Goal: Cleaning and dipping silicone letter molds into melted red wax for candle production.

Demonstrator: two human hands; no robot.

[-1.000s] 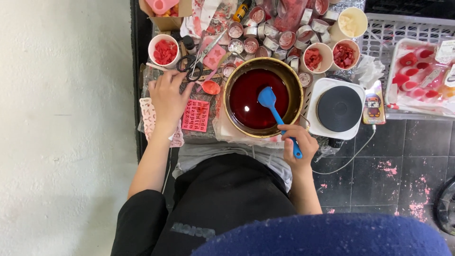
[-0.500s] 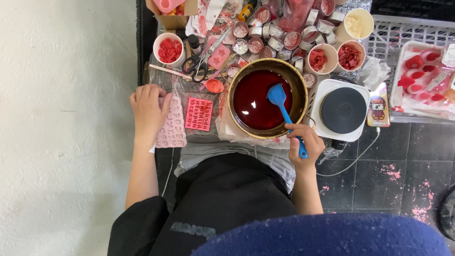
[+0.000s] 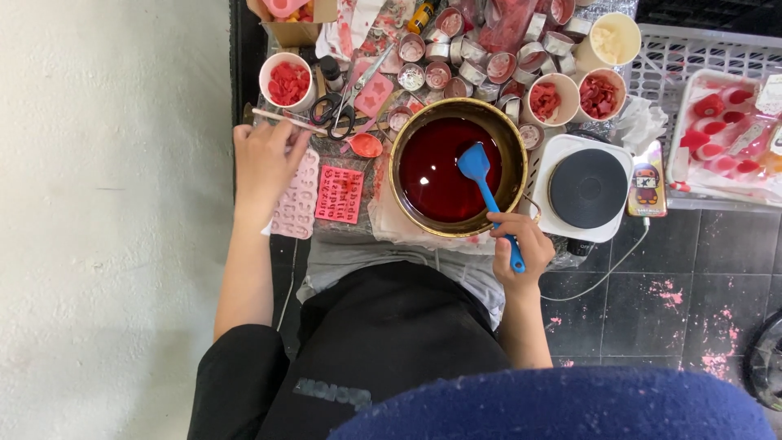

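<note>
Cluttered table (image 3: 358, 232), right hand (image 3: 521, 244) gripping blue spatula (image 3: 486, 191) in bowl (image 3: 458, 167); left hand (image 3: 265, 163) flat, open on pink mould (image 3: 295, 208)

Both forearms are bare up to the elbows, and the left hand (image 3: 265, 159) and the right hand (image 3: 521, 244) wear no gloves, rings or watch. Below the brass-coloured pan (image 3: 458, 167), black trousers cover the lap, with a faint grey printed mark on the cloth. A pale grey shirt hem shows just under the pan's near rim.
</note>
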